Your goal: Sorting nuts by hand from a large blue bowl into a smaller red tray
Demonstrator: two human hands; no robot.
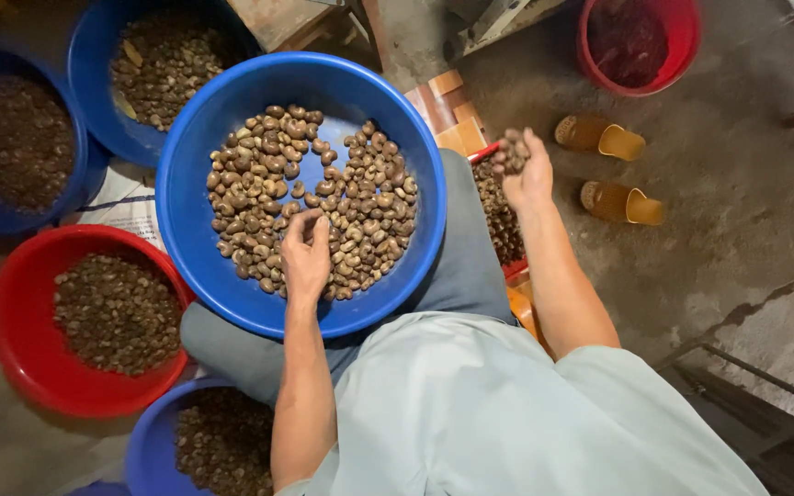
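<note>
A large blue basin [415, 138] rests on my lap and holds a layer of brown cashew nuts [259, 170] with a bare patch in the middle. My left hand [307, 253] is inside it, fingertips pinched together among the nuts near the bare patch. My right hand [524, 170] is off to the right of the basin, cupped around a handful of nuts above a red container of nuts [500, 216] beside my knee.
Blue basins of nuts sit at the far left [16, 138], top left [153, 64] and bottom [218, 441]. A red basin of nuts [85, 321] is at left, a red bucket [636, 41] top right. Two orange sandals [610, 170] lie on concrete.
</note>
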